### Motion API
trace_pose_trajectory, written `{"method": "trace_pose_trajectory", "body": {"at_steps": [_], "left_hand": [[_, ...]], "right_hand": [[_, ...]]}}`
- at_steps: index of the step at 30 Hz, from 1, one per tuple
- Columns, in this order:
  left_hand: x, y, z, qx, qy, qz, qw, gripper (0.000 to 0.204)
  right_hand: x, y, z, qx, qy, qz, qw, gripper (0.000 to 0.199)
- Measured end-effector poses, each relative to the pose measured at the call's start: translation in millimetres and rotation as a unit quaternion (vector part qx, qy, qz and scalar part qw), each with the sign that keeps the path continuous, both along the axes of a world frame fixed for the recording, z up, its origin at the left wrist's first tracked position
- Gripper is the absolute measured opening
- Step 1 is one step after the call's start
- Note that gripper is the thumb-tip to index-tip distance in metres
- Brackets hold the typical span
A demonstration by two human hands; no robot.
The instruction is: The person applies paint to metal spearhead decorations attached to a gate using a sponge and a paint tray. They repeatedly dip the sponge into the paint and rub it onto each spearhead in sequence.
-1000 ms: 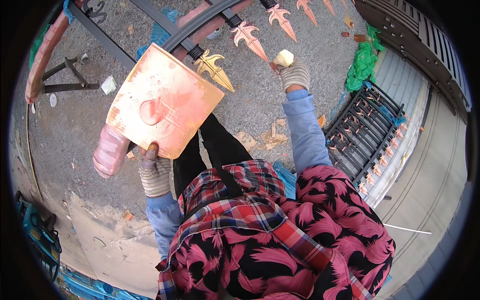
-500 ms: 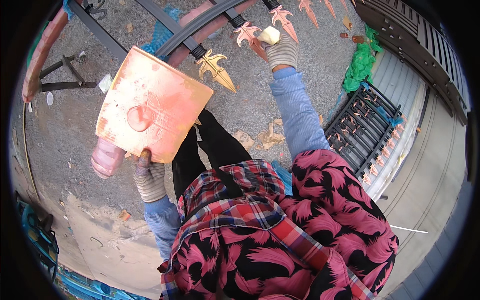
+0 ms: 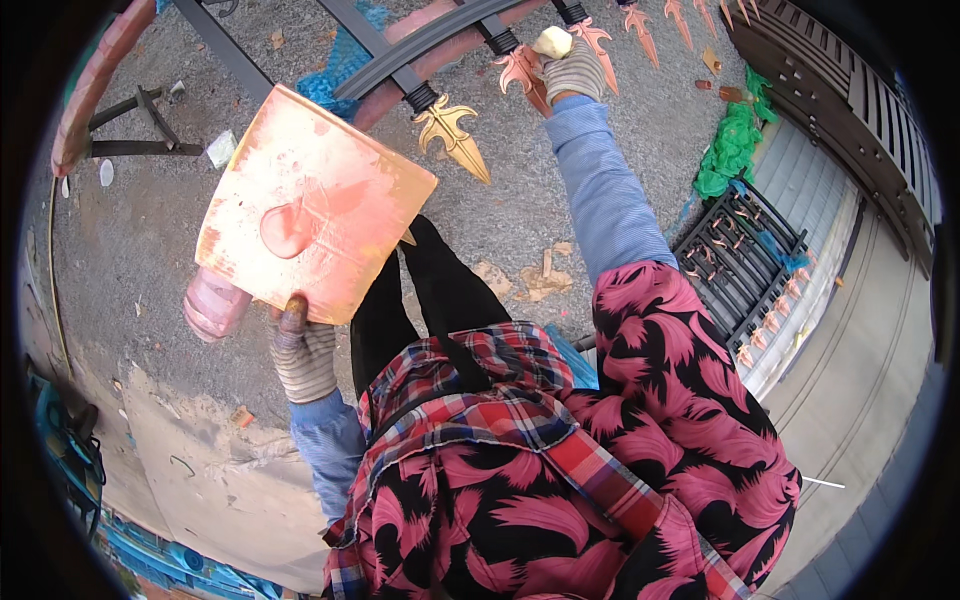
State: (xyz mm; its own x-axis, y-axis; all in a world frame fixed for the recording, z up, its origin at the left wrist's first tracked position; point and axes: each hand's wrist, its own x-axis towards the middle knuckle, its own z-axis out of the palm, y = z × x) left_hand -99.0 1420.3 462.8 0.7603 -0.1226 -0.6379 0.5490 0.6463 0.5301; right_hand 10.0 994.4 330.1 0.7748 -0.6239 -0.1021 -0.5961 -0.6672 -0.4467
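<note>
My left hand (image 3: pixel 303 352), in a striped grey glove, grips the near edge of a square paint board (image 3: pixel 335 180), thumb on top. A puddle of copper-pink paint (image 3: pixel 287 231) lies on it. Below its left corner a pinkish, clear plastic bottle (image 3: pixel 215 305) shows partly; I cannot tell what holds it. My right hand (image 3: pixel 575 76), also gloved, is closed on a cream sponge (image 3: pixel 553 41) beside a copper-coloured spearhead finial (image 3: pixel 519 70) of a black metal fence panel (image 3: pixel 435 45). The hand partly covers that finial. Left of it stands a gold finial (image 3: pixel 453 137).
More copper finials (image 3: pixel 640 30) continue rightward along the panel. At right lie green netting (image 3: pixel 735 140), a smaller black fence panel (image 3: pixel 740 260) and a dark slatted panel (image 3: pixel 840 90). Black metal bars (image 3: pixel 148 148) rest on the ground at left.
My right hand with the sponge has moved slightly farther from me along the copper finial. The view has shifted a little; my left hand still holds the board in nearly the same position.
</note>
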Motion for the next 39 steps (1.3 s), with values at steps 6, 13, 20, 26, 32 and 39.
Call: {"method": "trace_pose_trajectory", "body": {"at_steps": [6,13,20,26,32,39], "left_hand": [[-6.6,2.7,-2.0,0.006,0.013,0.021,1.000,0.065],[-7.7,5.6,-4.2,0.019,0.025,0.020,0.999,0.064],[-11.0,8.4,-5.9,-0.001,0.016,0.017,1.000,0.063],[-10.3,8.2,-6.2,0.003,0.006,0.022,1.000,0.064],[-14.1,7.2,-5.7,-0.014,-0.002,-0.008,1.000,0.064],[-17.2,16.7,-3.3,-0.017,-0.022,-0.001,1.000,0.061]], "right_hand": [[11.9,50.3,39.1,-0.143,0.108,0.024,0.983,0.041],[4.0,53.4,35.9,-0.077,0.046,0.024,0.996,0.044],[7.9,15.9,39.3,0.181,0.041,-0.110,0.977,0.039],[-100.8,-4.5,6.8,0.370,-0.098,-0.435,0.815,0.027],[-63.5,42.1,66.7,-0.115,0.109,-0.049,0.986,0.037],[-141.7,10.8,-12.5,0.165,0.020,-0.231,0.959,0.034]]}}
